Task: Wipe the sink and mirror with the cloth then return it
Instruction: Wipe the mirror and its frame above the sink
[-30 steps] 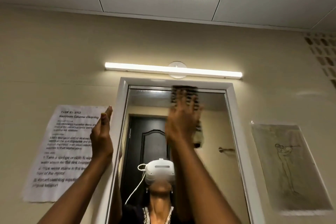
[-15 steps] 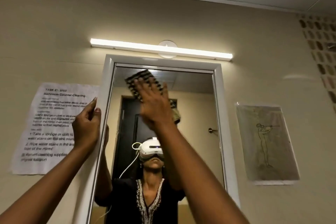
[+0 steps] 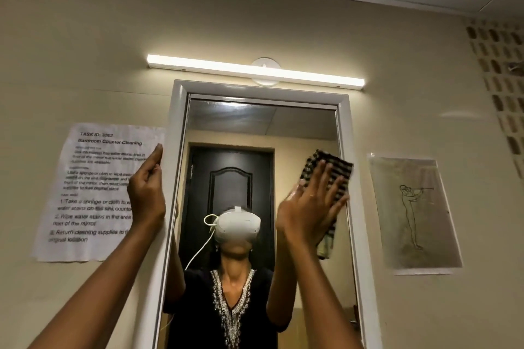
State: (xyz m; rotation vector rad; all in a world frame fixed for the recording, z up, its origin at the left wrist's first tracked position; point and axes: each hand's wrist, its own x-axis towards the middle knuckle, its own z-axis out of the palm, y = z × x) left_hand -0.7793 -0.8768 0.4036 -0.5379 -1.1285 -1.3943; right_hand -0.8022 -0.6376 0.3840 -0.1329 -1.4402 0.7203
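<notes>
Mirror [image 3: 255, 133], tall, white frame, centre of frame: rigid glass, likely fragile at the edges, so flat even pressure reads safer than point loads. Cloth [image 3: 331, 176], dark with pale stripes, right-centre of frame against the glass by the right frame edge: looks light, soft and limp, its lower end hanging loose below the palm. It won't hold shape, so best controlled by a flat palm over its middle, or bunched if lifted off. Right hand [image 3: 309, 207] lies flat on the cloth, fingers [image 3: 326, 178] spread wide and straight, pressing it to the mirror, no pinch or wrap visible. Left hand [image 3: 147, 195], left-centre of frame, is edge-on at the mirror's left frame, fingers extended and together, holding nothing; looks like bracing, but contact with the frame isn't clear. Sink not in view.
</notes>
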